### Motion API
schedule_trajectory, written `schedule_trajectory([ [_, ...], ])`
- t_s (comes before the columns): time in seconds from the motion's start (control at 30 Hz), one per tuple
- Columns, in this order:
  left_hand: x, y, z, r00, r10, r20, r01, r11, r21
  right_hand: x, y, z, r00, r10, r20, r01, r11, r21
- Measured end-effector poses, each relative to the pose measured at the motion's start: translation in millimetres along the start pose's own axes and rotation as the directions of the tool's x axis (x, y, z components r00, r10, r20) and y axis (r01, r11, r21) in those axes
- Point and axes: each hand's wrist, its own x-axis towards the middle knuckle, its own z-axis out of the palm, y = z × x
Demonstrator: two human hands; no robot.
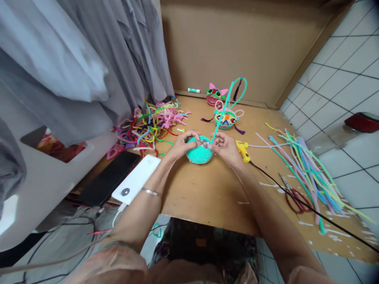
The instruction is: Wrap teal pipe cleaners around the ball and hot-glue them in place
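Your left fingers (192,134) covered part of the turquoise coiled piece (199,156); the contact of your right fingertips (214,148) was too small to tell. Your right hand (226,146) partly hid the yellow glue gun (243,151). The black cord (296,191) ran off the right edge; the tube's (194,90) print was illegible.

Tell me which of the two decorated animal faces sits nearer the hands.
The face with looped pink ears; the face with solid, pointed pink ears sits farther back.
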Motion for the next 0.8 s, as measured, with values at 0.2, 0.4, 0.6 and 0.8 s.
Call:
schedule_trajectory([
  [0.2,-0.6,-5.4,-2.1,1.0,-0.004,0.005,0.004,1.0,0.005,0.4,3.0,0.7,0.999,-0.002,-0.035,0.001,1.0,-0.02],
  [0.4,-3.1,-7.2,-5.1,0.994,0.098,0.049,-0.105,0.982,0.155,2.0,4.6,0.2,0.998,0.008,-0.063,-0.01,1.0,-0.028],
  [0.6,-5.9,1.1,-1.8,0.975,0.224,-0.004,-0.213,0.933,0.291,2.6,4.4,1.0,0.996,0.043,-0.078,-0.042,0.999,0.004],
  [0.8,-7.4,5.7,4.3,0.948,0.315,-0.041,-0.279,0.888,0.365,-1.4,2.1,5.3,0.988,0.072,-0.137,-0.068,0.997,0.03],
])
